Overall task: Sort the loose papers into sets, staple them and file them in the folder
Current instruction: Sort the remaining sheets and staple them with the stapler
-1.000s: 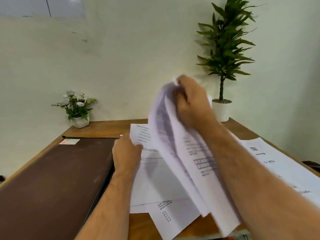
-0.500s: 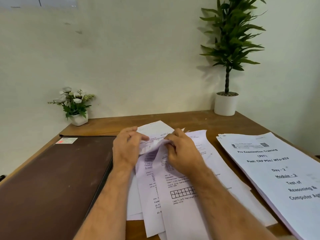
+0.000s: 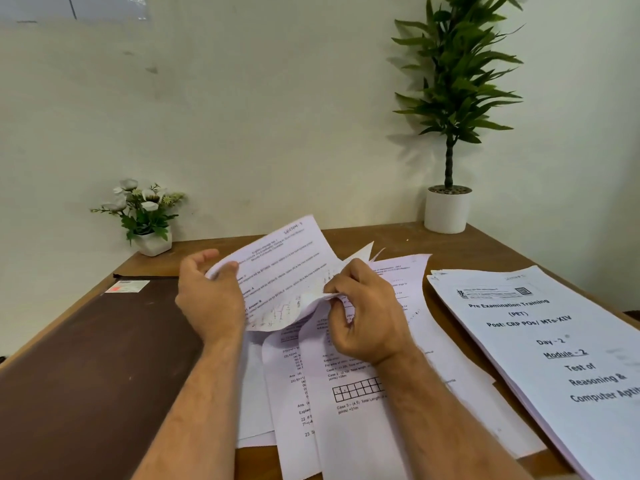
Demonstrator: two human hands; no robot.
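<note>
The right hand pinched the crumpled lower edge of a thin printed sheet that curled up off the fanned loose papers on the wooden counter, while the left hand cupped that sheet's left edge with fingers loosely curled. A flat, dark brown folder with a leathery matte face lay closed just left of them. A thick squared stack of white pages sat to the right.
</note>
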